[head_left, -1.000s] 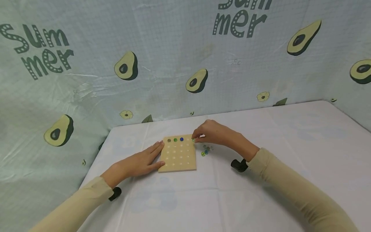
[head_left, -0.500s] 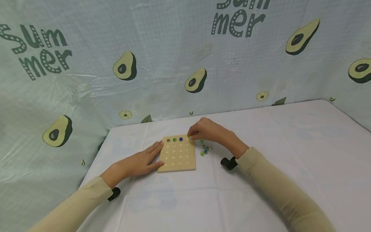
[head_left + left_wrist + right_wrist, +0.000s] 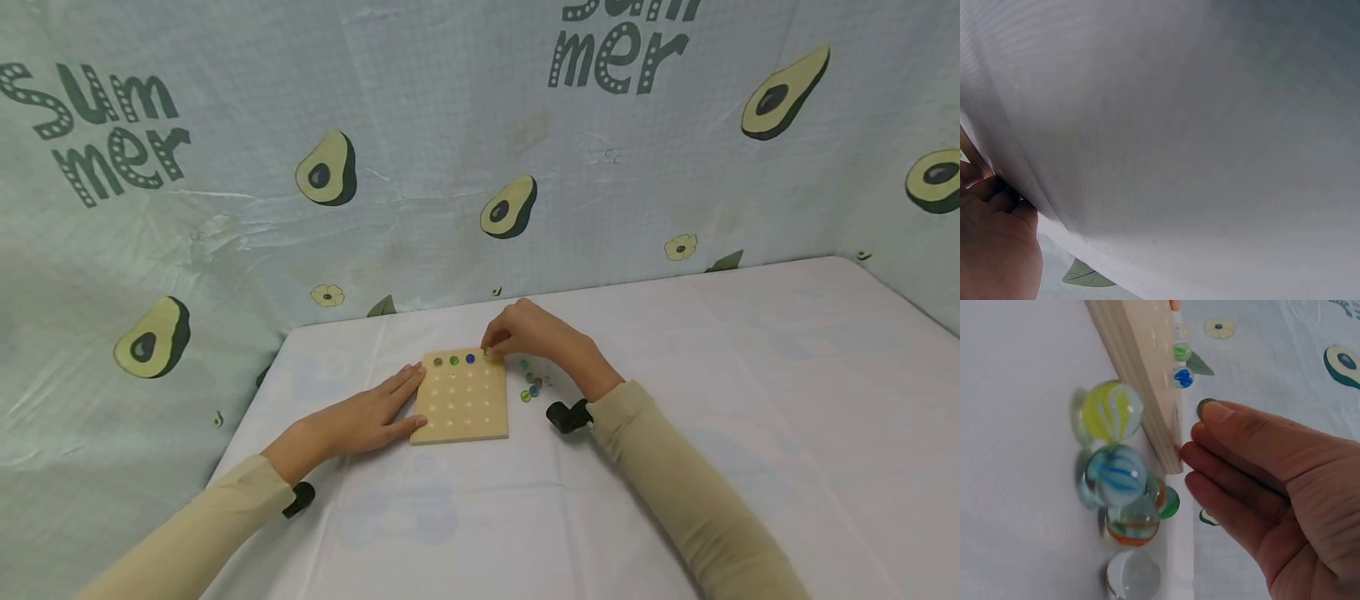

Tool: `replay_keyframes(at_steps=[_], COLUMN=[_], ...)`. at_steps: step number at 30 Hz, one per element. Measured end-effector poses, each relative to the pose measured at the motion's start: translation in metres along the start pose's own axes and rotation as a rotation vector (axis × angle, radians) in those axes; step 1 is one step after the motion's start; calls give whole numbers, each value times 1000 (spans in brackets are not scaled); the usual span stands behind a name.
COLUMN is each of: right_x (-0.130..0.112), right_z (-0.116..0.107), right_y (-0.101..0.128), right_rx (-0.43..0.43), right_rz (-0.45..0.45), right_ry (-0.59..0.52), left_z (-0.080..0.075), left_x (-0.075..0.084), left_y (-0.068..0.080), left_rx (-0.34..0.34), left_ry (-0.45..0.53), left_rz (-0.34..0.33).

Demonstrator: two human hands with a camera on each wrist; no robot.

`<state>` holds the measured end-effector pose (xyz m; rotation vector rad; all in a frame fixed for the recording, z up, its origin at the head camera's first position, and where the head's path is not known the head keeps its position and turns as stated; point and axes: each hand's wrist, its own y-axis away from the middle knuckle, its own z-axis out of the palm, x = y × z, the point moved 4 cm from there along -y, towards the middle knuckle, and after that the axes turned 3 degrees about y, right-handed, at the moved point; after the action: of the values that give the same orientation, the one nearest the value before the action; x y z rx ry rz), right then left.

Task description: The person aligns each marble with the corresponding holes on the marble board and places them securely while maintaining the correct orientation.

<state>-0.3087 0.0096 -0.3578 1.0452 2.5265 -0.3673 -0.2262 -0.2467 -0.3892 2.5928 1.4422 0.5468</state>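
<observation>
A square wooden peg board (image 3: 461, 400) lies on the white tablecloth. Its far row holds three marbles: a dull one (image 3: 438, 362), a green one (image 3: 453, 360) and a blue one (image 3: 470, 358). My right hand (image 3: 491, 348) pinches a greenish marble (image 3: 487, 353) over the far row, just right of the blue one. In the right wrist view that marble (image 3: 1205, 406) sits at my fingertips (image 3: 1216, 415) above the board's edge (image 3: 1141, 369). My left hand (image 3: 363, 417) lies flat, its straight fingers against the board's left edge.
Several loose marbles (image 3: 532, 385) lie in a cluster right of the board; the right wrist view shows a yellow one (image 3: 1110, 411) and a blue one (image 3: 1116, 476). An avocado-print cloth wall (image 3: 480, 150) stands behind the table. The left wrist view shows mostly white cloth (image 3: 1197, 125).
My right hand has carried the marble leftward, from beyond the board's far right corner to over its far row. My right forearm followed. The left hand has stayed put.
</observation>
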Motion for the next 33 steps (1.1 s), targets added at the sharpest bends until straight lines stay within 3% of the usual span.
replay_keyframes(at_steps=[8, 17, 33], right_x=[3, -6, -9], right_z=[1, 0, 1], right_y=[-6, -12, -12], right_rx=[-24, -50, -47], right_rz=[129, 208, 241], right_ry=[-38, -28, 17], left_z=[0, -2, -2], left_x=[0, 1, 1], left_y=[-1, -1, -2], left_rx=[-2, -7, -7], left_ry=[-14, -3, 11], left_rz=[-8, -11, -16])
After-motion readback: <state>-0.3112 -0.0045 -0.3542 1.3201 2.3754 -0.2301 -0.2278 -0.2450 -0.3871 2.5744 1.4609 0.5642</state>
